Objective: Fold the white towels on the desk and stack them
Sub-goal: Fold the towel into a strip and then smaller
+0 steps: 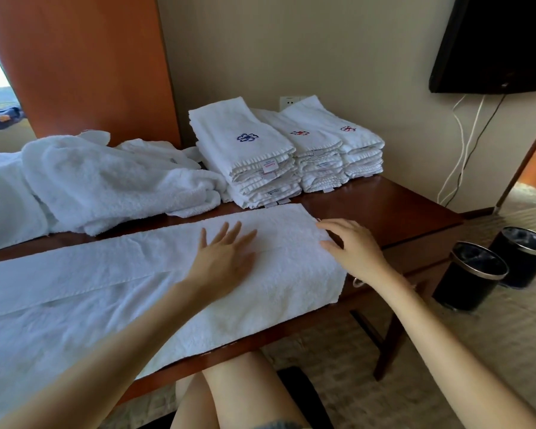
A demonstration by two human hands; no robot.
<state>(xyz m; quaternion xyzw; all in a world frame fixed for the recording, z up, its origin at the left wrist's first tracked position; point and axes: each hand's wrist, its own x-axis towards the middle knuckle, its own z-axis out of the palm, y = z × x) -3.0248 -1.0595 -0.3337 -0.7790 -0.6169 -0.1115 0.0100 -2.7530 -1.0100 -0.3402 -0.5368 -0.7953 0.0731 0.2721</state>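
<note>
A long white towel point(112, 283), folded lengthwise, lies across the front of the wooden desk point(393, 209). My left hand point(222, 255) rests flat on it with fingers spread, near its right end. My right hand point(350, 243) touches the towel's right edge with curved fingers; whether it pinches the cloth I cannot tell. Behind, a stack of folded white towels point(251, 159) with a blue emblem stands next to two lower stacks point(331, 150) with red emblems. A heap of unfolded white towels point(106, 181) lies at the back left.
Two black waste bins point(471, 277) stand on the carpet right of the desk. A dark screen point(495, 41) hangs on the wall with cables below it. An orange-brown panel point(90, 63) rises behind the heap. My knees point(229, 394) are under the desk's front edge.
</note>
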